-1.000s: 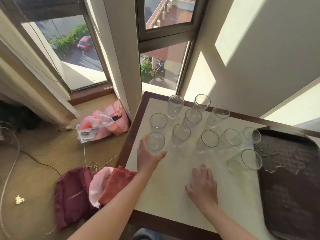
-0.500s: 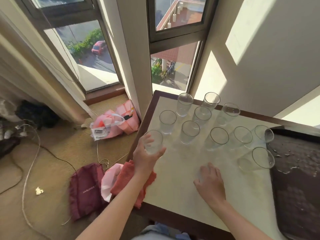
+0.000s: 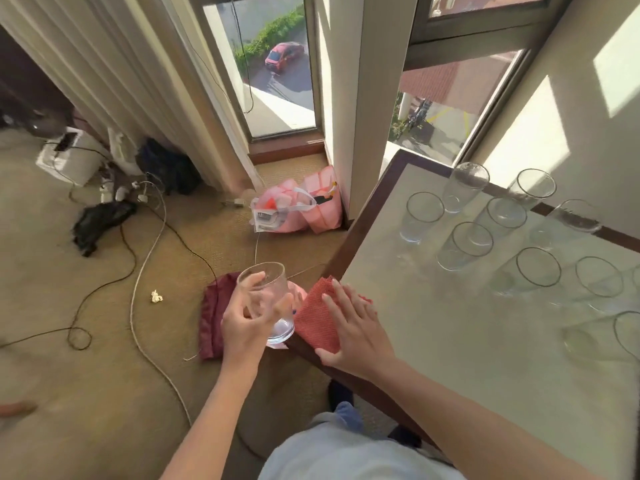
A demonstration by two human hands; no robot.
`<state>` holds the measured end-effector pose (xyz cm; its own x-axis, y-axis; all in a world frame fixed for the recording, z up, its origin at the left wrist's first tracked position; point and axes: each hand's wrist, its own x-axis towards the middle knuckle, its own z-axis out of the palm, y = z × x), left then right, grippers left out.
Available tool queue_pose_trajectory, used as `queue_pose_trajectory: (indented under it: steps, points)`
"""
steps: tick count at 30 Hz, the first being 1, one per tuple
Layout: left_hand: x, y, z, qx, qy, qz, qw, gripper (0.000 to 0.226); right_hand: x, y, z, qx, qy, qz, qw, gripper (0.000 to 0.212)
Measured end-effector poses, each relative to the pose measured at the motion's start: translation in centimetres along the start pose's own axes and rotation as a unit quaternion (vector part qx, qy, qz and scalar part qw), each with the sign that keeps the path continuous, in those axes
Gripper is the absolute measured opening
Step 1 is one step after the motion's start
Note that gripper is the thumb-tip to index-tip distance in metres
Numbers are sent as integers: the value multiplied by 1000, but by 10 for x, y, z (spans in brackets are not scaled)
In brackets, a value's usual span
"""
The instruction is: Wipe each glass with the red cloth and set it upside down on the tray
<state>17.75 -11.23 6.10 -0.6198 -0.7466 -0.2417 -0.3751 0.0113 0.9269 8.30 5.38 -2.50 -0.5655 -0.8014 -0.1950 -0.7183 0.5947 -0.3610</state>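
Altogether ten glasses can be counted: one in the air and nine standing on the tabletop (image 3: pixel 450 341), the rightmost of them cut by the frame edge; one red cloth (image 3: pixel 317 320) shows, and two hands. The nine standing glasses (image 3: pixel 465 245) are upright, mouths up, set close together in loose rows toward the far right of the tabletop, and all look empty; the lifted glass (image 3: pixel 266 282) is clear too, with nothing seen inside it. On the floor by the window pillar sit two pink bags (image 3: pixel 311 209) with small items in them, too unclear to name; a maroon pouch (image 3: pixel 213 317) lies on the carpet below the lifted glass. The left hand (image 3: pixel 247 320) has its fingers and thumb curled round the glass, holding it upright just off the tabletop's near left corner, over the floor; the right hand (image 3: pixel 356 327) lies flat with straight fingers on the red cloth, which is draped over that same corner, just beside the glass.
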Motion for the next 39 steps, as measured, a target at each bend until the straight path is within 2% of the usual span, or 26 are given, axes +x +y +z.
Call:
queue_pose_trajectory:
  steps: [2, 4, 6, 9, 12, 14, 16, 17, 18, 21, 23, 24, 25, 26, 28, 31, 33, 36, 39]
  points:
    - [3, -3, -8, 7, 11, 1, 1000, 48, 7, -3, 15, -26, -27, -3, 999, 109]
    - [6, -5, -13, 9, 17, -2, 1000, 46, 8, -4, 28, -44, -30, 2, 999, 108]
    - [9, -9, -14, 9, 12, -5, 1000, 46, 4, -4, 37, -52, -14, 4, 999, 97]
    - [12, -11, -11, -2, -14, -16, 1000, 53, -8, 1, 45, -59, 31, 15, 998, 68]
    - [11, -6, 2, -17, -62, -35, 997, 63, -20, 15, 45, -54, 52, 35, 997, 56]
    - [10, -2, 15, -32, -112, -51, 992, 64, -31, 26, 40, -18, 68, 81, 994, 55]
    - [7, 0, 32, -52, -166, -62, 983, 66, -41, 36, 30, 93, 109, 149, 978, 50]
    - [5, 2, 43, -63, -190, -70, 977, 67, -48, 42, 23, 182, 123, 196, 956, 45]
    - [2, 4, 55, -68, -212, -75, 972, 65, -56, 45, 10, 281, 140, 246, 917, 39]
    - [-13, 10, 96, -56, -284, -90, 953, 63, -84, 58, -28, 514, 199, 368, 749, 22]
    - [-26, 15, 126, -53, -328, -97, 938, 62, -108, 68, -46, 610, 221, 384, 657, 25]
    - [-34, 20, 140, -53, -346, -99, 932, 69, -122, 72, -53, 648, 234, 378, 618, 28]
    - [-43, 22, 154, -57, -362, -105, 925, 79, -135, 75, -60, 675, 244, 368, 592, 29]
    - [-53, 27, 168, -61, -375, -111, 918, 84, -149, 77, -68, 688, 254, 351, 581, 31]
    - [-76, 36, 193, -69, -400, -119, 906, 78, -174, 75, -82, 680, 275, 316, 601, 35]
    - [-114, 52, 225, -97, -448, -132, 879, 79, -201, 70, -102, 631, 294, 264, 667, 47]
    - [-138, 63, 241, -119, -463, -136, 868, 77, -215, 70, -111, 596, 310, 249, 698, 59]
    - [-167, 74, 259, -119, -467, -107, 869, 77, -232, 74, -121, 571, 377, 230, 693, 59]
    - [-192, 83, 272, -130, -468, -67, 872, 74, -243, 81, -136, 584, 447, 223, 640, 64]
